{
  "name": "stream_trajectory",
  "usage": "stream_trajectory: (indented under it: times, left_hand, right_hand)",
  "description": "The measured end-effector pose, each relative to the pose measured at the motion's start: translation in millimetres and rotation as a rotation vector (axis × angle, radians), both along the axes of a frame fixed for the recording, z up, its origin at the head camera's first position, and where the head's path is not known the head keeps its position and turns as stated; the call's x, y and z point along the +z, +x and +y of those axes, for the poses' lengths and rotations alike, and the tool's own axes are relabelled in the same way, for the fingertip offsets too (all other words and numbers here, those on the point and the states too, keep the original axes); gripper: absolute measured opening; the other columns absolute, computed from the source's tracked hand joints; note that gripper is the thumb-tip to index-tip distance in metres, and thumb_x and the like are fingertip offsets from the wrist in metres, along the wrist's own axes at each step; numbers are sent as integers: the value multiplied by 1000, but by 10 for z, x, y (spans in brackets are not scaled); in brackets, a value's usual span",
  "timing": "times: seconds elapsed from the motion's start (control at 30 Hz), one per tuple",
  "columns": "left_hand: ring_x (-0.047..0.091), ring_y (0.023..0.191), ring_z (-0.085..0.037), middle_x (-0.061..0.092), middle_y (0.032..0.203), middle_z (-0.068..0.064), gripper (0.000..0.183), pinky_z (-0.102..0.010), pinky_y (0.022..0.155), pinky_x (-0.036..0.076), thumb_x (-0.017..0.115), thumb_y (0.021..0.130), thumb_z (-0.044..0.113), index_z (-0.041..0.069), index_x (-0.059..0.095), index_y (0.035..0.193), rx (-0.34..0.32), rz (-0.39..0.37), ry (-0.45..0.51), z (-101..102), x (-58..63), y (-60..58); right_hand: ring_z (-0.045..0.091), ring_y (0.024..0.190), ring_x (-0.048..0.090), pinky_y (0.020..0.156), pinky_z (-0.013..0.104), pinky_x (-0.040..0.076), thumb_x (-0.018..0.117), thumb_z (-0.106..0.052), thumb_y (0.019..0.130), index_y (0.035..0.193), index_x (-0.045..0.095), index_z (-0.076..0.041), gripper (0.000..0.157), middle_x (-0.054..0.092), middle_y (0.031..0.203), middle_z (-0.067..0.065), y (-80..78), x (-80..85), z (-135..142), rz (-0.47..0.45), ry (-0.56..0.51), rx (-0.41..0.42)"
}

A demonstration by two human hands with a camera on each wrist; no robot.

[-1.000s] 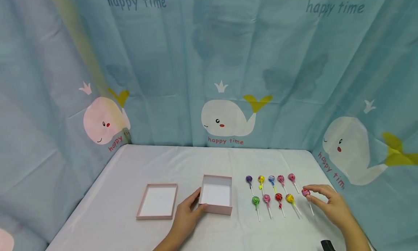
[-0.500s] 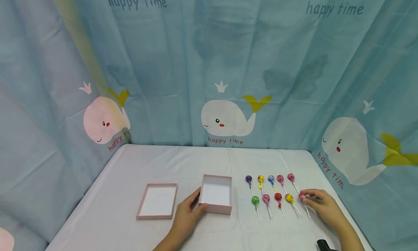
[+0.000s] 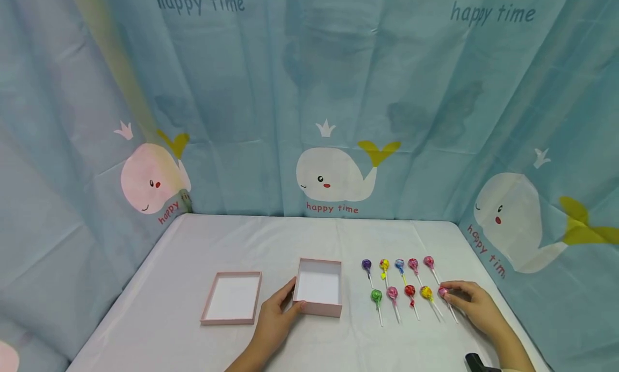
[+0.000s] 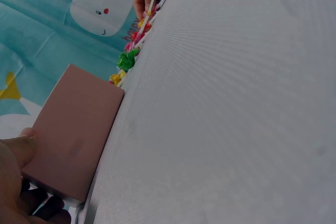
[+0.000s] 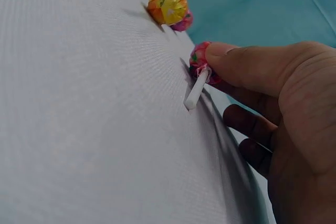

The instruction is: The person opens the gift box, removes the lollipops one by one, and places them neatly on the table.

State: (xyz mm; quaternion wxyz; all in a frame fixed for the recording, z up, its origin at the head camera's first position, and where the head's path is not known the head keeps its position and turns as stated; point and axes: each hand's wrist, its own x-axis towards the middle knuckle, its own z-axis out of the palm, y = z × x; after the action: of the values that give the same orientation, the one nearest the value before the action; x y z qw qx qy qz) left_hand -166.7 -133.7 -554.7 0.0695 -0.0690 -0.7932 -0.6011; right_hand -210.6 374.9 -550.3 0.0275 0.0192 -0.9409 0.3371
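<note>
My left hand point(image 3: 274, 319) grips the front left corner of an open pink box point(image 3: 320, 309), thumb on the front wall and fingers along the left side. White lining shows inside the box. In the left wrist view the box's outer wall point(image 4: 79, 129) stands on the cloth beside that thumb. My right hand point(image 3: 476, 306) pinches the head of a pink lollipop point(image 5: 198, 56) between thumb and fingertips, at the right end of the front row. Its white stick points toward the table's front edge. Left of it lies a yellow lollipop point(image 3: 426, 292).
Several lollipops lie in two rows, among them a purple one point(image 3: 366, 265) and a green one point(image 3: 376, 296). A shallow pink lid point(image 3: 227, 322) lies left of the box. A black object point(image 3: 476, 362) shows by the right forearm. A whale-print curtain point(image 3: 261, 162) surrounds the white-covered table.
My right hand has carried the pink lollipop left and slightly toward the front edge, beside the yellow one, still pinching it. The left hand and box stay in place.
</note>
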Motion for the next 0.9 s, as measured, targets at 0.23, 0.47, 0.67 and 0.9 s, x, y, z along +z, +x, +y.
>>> stream_trajectory:
  times: [0.23,0.47,0.67,0.9]
  left_hand:
    - [46,143,-31,52,153,-12,73,-33,113,44,81,87,30,6,52,149,7,-9,0,9,-47,1]
    - [46,144,-29,52,153,-10,73,-34,114,43,82,87,29,6,52,149,8,-21,1,1,-44,9]
    - [46,144,-29,52,153,-10,73,-34,113,44,81,87,32,8,52,150,15,-15,-22,-1,-9,-2]
    - [47,143,-29,52,153,-9,73,-35,113,45,83,86,32,10,53,149,21,-20,-21,6,-4,-14]
  right_hand:
    - [43,127,53,102,67,46,73,-44,95,125,71,-10,46,67,129,17,25,-39,9,-45,-77,-8]
    - [41,128,53,104,67,45,72,-46,95,126,71,-11,47,67,131,15,34,-73,10,-42,-81,-12]
    - [42,129,52,105,68,44,72,-47,95,127,71,-10,49,67,131,16,0,-57,3,-17,-72,-3]
    - [44,129,52,104,70,44,74,-47,93,126,71,-11,48,66,132,18,-13,-33,11,4,-52,-3]
